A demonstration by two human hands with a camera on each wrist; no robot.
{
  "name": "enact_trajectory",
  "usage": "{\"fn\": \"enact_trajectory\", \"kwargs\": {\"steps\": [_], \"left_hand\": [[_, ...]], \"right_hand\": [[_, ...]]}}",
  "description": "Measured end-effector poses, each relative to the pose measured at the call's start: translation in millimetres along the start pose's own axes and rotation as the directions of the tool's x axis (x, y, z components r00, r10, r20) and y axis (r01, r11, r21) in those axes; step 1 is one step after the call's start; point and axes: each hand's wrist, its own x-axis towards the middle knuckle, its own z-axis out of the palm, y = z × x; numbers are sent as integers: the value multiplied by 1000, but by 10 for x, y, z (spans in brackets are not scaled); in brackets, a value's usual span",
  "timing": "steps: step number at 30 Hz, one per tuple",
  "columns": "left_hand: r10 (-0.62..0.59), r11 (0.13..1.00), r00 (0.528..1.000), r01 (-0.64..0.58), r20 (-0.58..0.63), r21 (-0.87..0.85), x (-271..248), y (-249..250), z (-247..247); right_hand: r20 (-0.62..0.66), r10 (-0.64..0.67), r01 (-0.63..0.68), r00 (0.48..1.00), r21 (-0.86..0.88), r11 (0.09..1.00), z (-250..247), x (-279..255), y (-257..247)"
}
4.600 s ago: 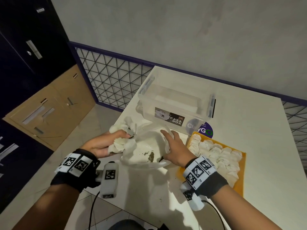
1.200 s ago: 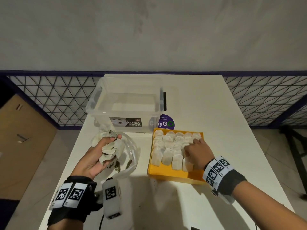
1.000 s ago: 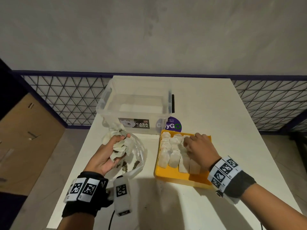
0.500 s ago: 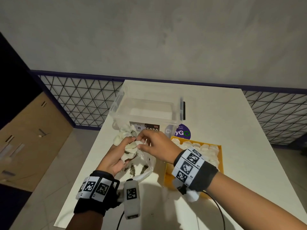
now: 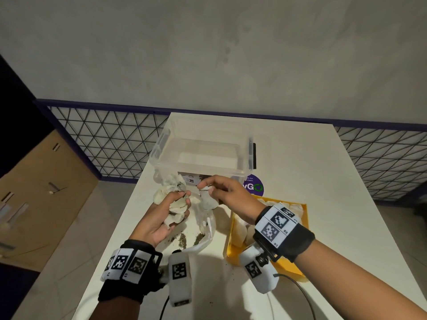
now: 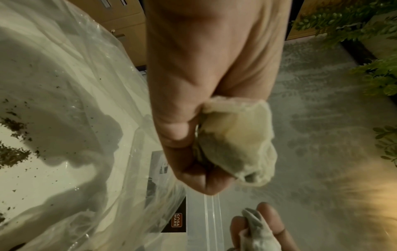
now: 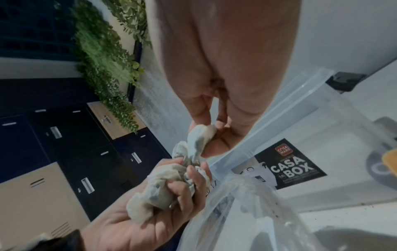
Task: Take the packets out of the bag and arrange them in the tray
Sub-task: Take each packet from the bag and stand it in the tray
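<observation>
L hand (image 5: pixel 161 218) sits palm-up over the bag (image 5: pixel 203 229), fingers curled round a bunch of packets (image 5: pixel 176 210); the wrist views show the same, thumb + fingers wrapped on crumpled off-white pouches w/ dark filling showing through. R hand (image 5: pixel 227 195) is just beside it, thumb and forefinger pinching one packet (image 7: pixel 198 141) by its top edge, other fingers loosely bent. That packet touches or nearly touches the bunch; can't tell if it's fully free of it

Bag is thin clear plastic, lying slack on the table (image 5: pixel 323 204) below both hands, w/ loose dark crumbs (image 5: pixel 182 241) spilled inside. Tray (image 5: pixel 286 266) is yellow, to the right of the bag, partly hidden by the R wrist; white packets (image 5: pixel 240 229) already lie in it in rows, so the job looks well along, w/ the L-hand bunch left to place. Clear box (image 5: pixel 203 155) stands behind, not touching the hands

Handling, my read:
- packets look very light, soft, limp: thin paper-like skin, they crumple and cling together in the fist
- probably fragile; the crumbs suggest some have leaked or torn, so no hard squeeze, no yanking
- best hold is a pinch at one edge or corner, as the R hand does, letting the body hang, then lay it flat in the tray
- pull slowly from the bunch so neighbours don't drag out and drop
- bag is slippery and floppy, gives no support; L hand is doing that job
</observation>
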Motion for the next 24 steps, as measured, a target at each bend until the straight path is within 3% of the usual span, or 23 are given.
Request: {"fn": "enact_trajectory", "kwargs": {"steps": [4, 8, 13, 18, 20, 24], "left_hand": [[-5, 1000, 1000, 5, 7, -1, -9, 3, 33], [-3, 1000, 1000, 3, 6, 5, -18, 11, 54], [1, 1000, 1000, -1, -3, -9, -12, 14, 22], [-6, 999, 999, 4, 42, 41, -39, 1, 69], [-9, 998, 998, 5, 55, 67, -44, -12, 107], [-13, 995, 997, 5, 74, 104, -21, -35, 195]], "right_hand": [[12, 62, -62, 998, 45, 997, 28, 19, 16], [-16, 40, -40, 999, 25, 999, 107, 50, 61], [-25, -21, 18, 999, -132, 991, 44, 24, 53], [-124, -68, 24, 990, -326, 945, -426, -171, 33], [-158, -62, -13, 985, -430, 903, -673, -299, 93], [-209, -8, -144, 978, -697, 702, -1090, -590, 314]]}}
